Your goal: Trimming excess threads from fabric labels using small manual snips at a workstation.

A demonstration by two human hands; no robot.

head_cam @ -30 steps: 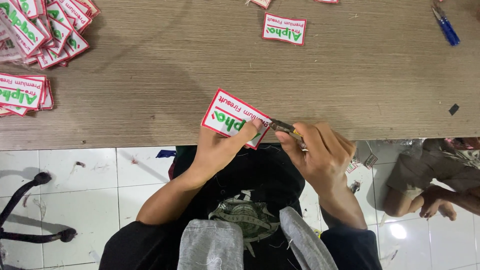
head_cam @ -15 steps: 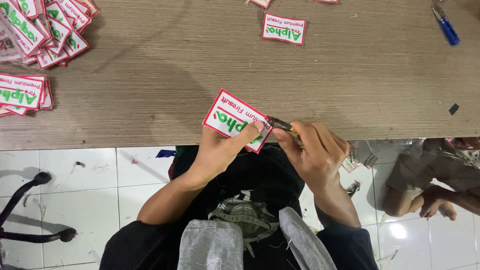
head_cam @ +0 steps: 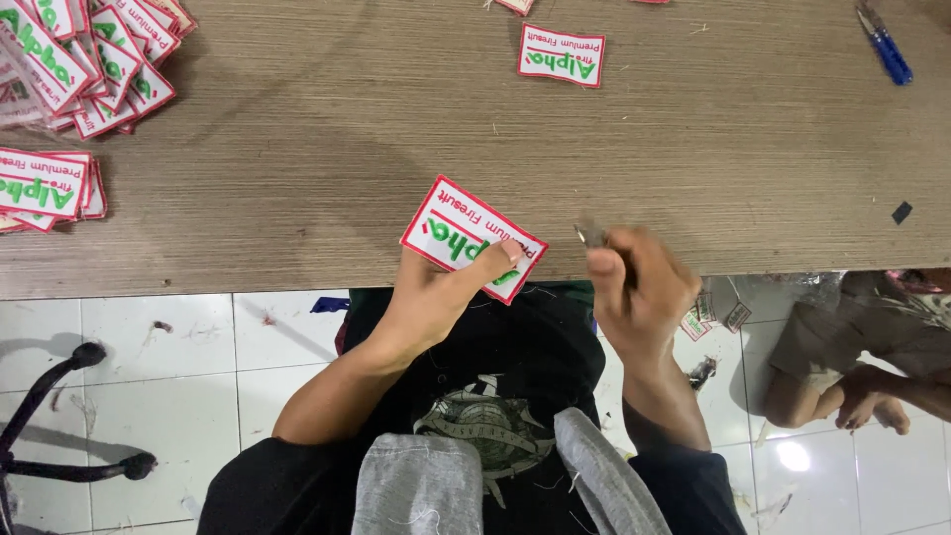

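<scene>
Head view: you look down at the wooden table [head_cam: 297, 149].
Patch: white embroidered patch [head_cam: 466, 233] with red border lies tilted at the table's near edge.
Left hand: your left hand [head_cam: 436, 292] pinches the patch's near corner.
Right hand: your right hand [head_cam: 639, 282], just beside the patch and apart from it, grips a small metal tool [head_cam: 590, 235].

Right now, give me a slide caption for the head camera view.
Left hand pinches a red-bordered embroidered patch at the wooden table edge; right hand grips a small metal tool.
</scene>
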